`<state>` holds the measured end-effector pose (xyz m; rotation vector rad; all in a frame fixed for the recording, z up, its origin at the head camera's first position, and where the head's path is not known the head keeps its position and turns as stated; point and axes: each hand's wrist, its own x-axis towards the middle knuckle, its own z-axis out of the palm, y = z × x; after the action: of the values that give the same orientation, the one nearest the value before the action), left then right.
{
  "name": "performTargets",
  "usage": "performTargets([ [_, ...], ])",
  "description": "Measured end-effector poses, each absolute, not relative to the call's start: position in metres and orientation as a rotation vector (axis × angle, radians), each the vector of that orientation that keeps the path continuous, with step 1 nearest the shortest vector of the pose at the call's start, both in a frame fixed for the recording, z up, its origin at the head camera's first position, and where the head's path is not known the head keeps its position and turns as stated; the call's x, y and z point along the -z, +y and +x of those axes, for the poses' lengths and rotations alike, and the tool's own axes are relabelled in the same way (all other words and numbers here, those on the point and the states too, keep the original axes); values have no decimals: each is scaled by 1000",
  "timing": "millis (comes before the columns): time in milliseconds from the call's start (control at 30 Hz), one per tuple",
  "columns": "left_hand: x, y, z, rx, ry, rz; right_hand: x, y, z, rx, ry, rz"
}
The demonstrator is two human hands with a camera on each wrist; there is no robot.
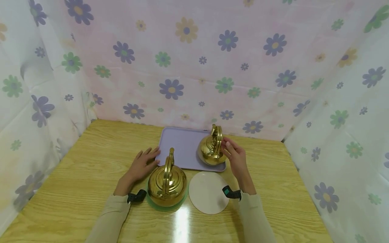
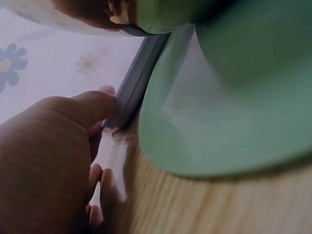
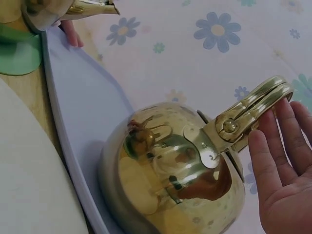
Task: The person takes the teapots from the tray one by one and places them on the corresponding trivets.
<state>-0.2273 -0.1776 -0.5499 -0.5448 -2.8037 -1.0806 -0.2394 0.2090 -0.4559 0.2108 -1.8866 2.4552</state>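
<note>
A gold kettle (image 1: 212, 148) stands on the right end of a lavender tray (image 1: 182, 150). My right hand (image 1: 235, 153) is beside its handle (image 3: 253, 109), fingers nearly straight and fingertips right at the metal, not wrapped round it. At the tray's left edge rests my left hand (image 1: 143, 165), fingers stretched out; in the left wrist view its thumb (image 2: 100, 102) meets the tray's side wall (image 2: 131, 90). A second, nearer gold kettle (image 1: 167, 190) sits upright on a round green mat (image 1: 161, 207), just right of the left hand, its spout pointing toward the tray.
A round white mat (image 1: 208, 194) lies in front of the tray, right of the green mat. All of it stands on a wood-grain table (image 1: 100, 162). Flower-print cloth (image 1: 194, 67) hangs behind the table and along both sides.
</note>
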Motion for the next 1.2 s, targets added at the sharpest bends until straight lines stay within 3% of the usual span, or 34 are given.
performTargets([
  [967, 549, -178, -228, 1085, -2790, -552, 442, 191, -251, -2493, -1895, 271],
  [1200, 548, -178, -227, 1084, -2793, -546, 437, 185, -252, -2477, -1921, 175],
])
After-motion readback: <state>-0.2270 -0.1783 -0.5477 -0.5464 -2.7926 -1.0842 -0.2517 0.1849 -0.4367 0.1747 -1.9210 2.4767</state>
